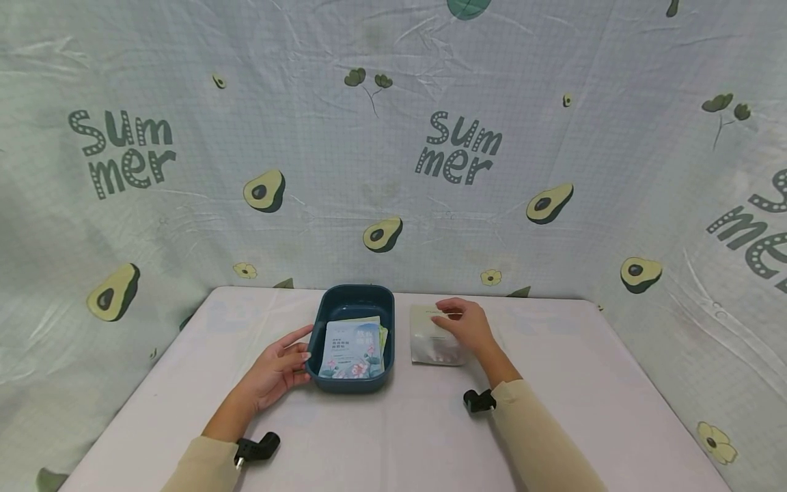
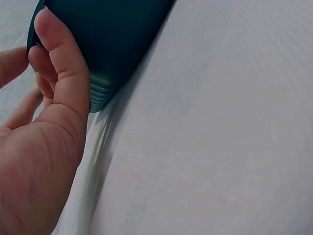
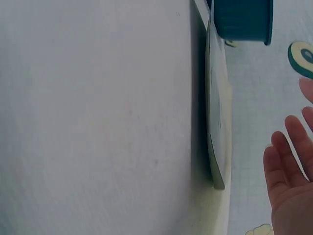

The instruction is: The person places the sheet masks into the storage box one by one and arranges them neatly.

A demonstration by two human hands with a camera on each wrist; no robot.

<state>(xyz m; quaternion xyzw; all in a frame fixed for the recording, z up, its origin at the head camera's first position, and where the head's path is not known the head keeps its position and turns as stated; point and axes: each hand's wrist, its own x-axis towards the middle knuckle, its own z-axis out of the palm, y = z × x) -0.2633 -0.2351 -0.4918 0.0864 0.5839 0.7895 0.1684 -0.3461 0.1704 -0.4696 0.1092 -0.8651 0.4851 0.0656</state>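
A dark blue rectangular bin (image 1: 352,385) stands on the table, with a light blue flower-printed sachet (image 1: 350,348) lying inside over yellow-green ones. At its left side my left hand (image 1: 277,372) touches the outer wall and rim with its fingertips. In the left wrist view, the thumb of that hand (image 2: 54,132) lies against the bin's wall (image 2: 122,34). To the right of the bin, a flat silver and pale green pouch (image 1: 433,348) lies on the table. My right hand (image 1: 467,328) hovers over its upper right part, fingers loosely bent and apart from the pouch (image 3: 215,103).
The pinkish-white table (image 1: 393,444) meets a hanging sheet (image 1: 332,150) printed with avocados at its back edge. The sheet also rises at both sides. A black wrist camera (image 1: 258,447) sits at each cuff.
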